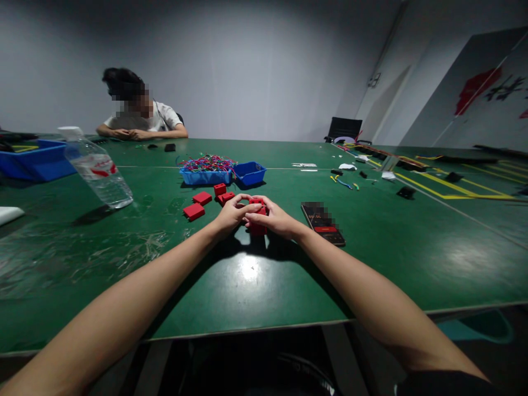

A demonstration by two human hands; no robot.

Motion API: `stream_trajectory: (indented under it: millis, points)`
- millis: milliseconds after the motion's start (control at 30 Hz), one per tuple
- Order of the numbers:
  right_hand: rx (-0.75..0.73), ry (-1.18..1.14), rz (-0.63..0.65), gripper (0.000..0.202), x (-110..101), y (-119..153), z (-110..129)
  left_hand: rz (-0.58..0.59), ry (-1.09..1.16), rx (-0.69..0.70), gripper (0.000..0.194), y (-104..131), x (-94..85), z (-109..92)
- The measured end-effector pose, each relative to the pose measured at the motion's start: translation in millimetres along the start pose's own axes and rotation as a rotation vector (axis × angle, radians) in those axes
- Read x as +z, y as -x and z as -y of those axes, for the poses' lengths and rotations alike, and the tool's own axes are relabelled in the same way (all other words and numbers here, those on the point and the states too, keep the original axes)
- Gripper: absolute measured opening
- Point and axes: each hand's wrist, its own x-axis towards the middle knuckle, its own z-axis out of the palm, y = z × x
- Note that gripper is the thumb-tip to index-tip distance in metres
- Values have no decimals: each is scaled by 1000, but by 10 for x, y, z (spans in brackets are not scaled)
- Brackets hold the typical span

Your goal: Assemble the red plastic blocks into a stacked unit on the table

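Note:
My left hand and my right hand meet near the middle of the green table. Between them is a red block-like piece, with the fingers and thumbs of both hands closed round it. Part of the piece is hidden by the fingers. Left of my hands lie several more red pieces: a flat one, another flat one and smaller blocks behind.
Behind the red pieces stand a blue tray of coloured wires and a blue bin. A phone lies to the right, a tilted water bottle stands left. Across the table sits a person.

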Motion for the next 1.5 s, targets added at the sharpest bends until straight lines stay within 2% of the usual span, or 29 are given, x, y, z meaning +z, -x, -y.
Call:
stream_trajectory:
  millis: [200,400,500,667,767,833,933,1033,1167,1333,1433,1500]
  points:
    - [-41,39,30,61,-16,6,-2,18,-65,37,46,-5,-27,-15]
    - [-34,217,-53,59,-16,-6,-36,109,-173,9,49,-15,-49,-60]
    - [-17,335,-80,65,-30,-13,-75,47,-230,34,47,-24,-34,-25]
    - [-140,447,-16,108,-39,6,-122,-29,-279,89,45,-30,-4,77]
    - [-205,533,49,122,-71,5,-141,-60,-254,151,44,-22,11,130]
    - [-289,626,70,122,-111,-10,-154,-99,-249,189,44,-14,16,152]
    - [-427,756,67,108,-165,-38,-162,-140,-303,245,45,1,12,153]
    - [-493,896,-16,97,-186,-52,-160,-134,-452,285,49,32,6,127]
    - [-423,1064,-239,89,-226,-76,-186,-108,-751,301,54,96,36,110]
    - [-325,1082,-426,78,-414,-140,-259,41,-1088,409,45,141,74,134]
    - [-264,1095,-516,82,-519,-160,-271,162,-1287,454,43,140,59,149]
    - [-275,1113,-599,80,-553,-161,-249,239,-1377,463,45,137,44,150]
